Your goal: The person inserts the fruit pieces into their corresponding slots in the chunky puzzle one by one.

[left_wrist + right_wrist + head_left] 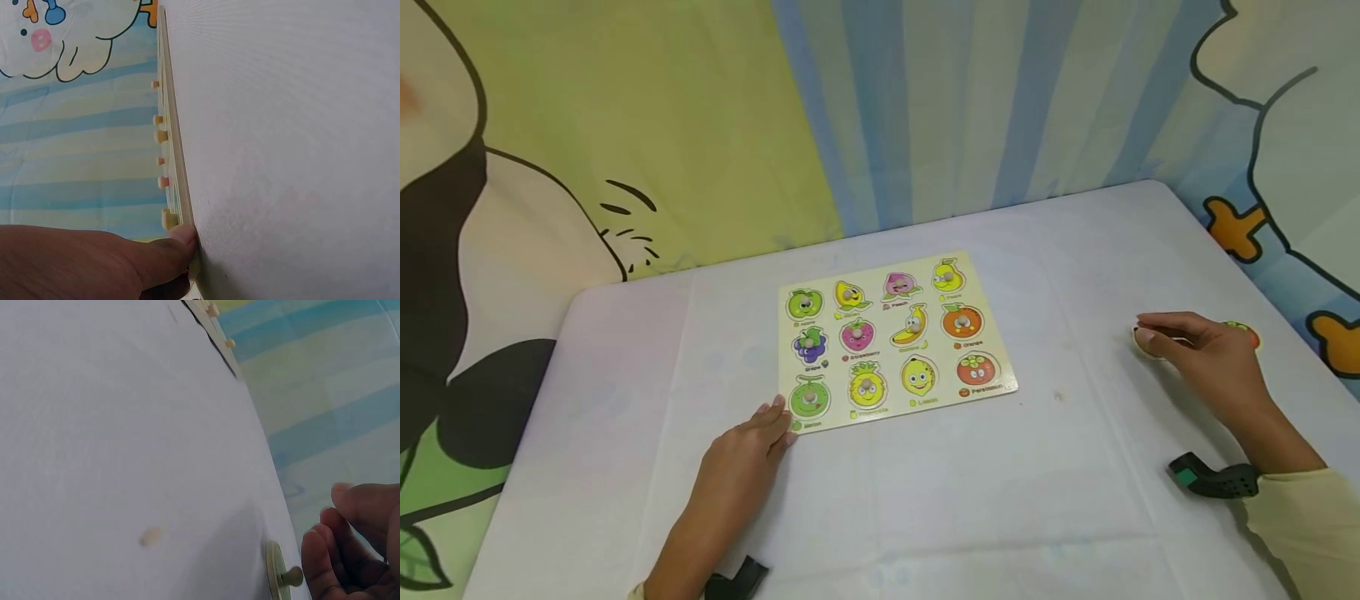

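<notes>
A wooden fruit puzzle board [880, 419] lies on the table, most of its fruit pieces with small knobs. My left hand [743, 454] pinches its near left corner. In the left wrist view the thumb [182, 235] presses the board's edge, with another finger just below. At the right, my right hand [1213, 367] hovers over a loose puzzle piece [1146, 346], hiding most of it. The right wrist view shows this piece [275, 570] flat on the table, its knob [292, 576] close to the fingers [317, 559]. Thumb and fingers are apart, with nothing between them.
A red and green puzzle piece [1245, 333] lies behind the right hand, partly covered by it. The white tablecloth [1000, 492] has a small mark [1059, 397] right of the board. A cartoon-printed curtain [925, 108] stands along the table's far edge.
</notes>
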{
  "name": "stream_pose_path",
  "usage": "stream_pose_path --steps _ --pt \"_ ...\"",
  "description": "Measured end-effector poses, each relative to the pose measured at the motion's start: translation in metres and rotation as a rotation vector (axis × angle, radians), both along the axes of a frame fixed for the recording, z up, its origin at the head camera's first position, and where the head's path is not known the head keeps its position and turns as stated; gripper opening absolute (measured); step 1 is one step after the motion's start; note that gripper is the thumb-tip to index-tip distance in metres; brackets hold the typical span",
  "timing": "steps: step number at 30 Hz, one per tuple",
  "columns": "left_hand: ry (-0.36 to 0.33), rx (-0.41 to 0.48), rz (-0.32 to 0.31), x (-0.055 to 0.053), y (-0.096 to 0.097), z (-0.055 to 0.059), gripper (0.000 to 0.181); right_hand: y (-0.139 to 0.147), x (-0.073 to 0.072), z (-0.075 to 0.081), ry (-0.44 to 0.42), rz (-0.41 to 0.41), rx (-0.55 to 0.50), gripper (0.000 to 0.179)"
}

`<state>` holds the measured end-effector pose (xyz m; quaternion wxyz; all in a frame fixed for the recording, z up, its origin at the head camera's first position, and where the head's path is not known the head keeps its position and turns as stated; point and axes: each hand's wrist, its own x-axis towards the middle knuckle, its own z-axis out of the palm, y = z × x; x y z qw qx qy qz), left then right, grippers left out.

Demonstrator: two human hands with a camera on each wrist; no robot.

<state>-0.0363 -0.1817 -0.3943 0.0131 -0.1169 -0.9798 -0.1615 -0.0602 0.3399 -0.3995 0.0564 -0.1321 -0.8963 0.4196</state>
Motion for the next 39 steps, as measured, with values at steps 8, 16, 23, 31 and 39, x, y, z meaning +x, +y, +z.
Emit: stream_pose_path --steps 8,16,23,31,39 --pt "0.007 -0.001 -0.006 0.0 0.0 0.0 0.04 0.021 0.004 -0.009 -0.055 -0.055 0.056 0.049" --pt "0.015 0.004 -0.012 0.0 -0.001 0.0 0.039 0.025 -0.003 -0.013 -0.09 0.05 0.18 0.041" --pt "0.019 -0.002 -0.012 0.0 -0.001 -0.003 0.039 0.021 -0.01 -0.012 -0.092 0.083 0.231 0.029" --pt "0.001 0.026 -0.016 0.0 -0.002 -0.001 0.038 0.016 -0.012 -0.008 -0.075 0.091 0.291 0.021" --pt "-0.001 0.04 -0.023 0.0 -0.003 -0.001 0.037 0.01 -0.015 -0.002 0.001 0.062 0.284 0.019"
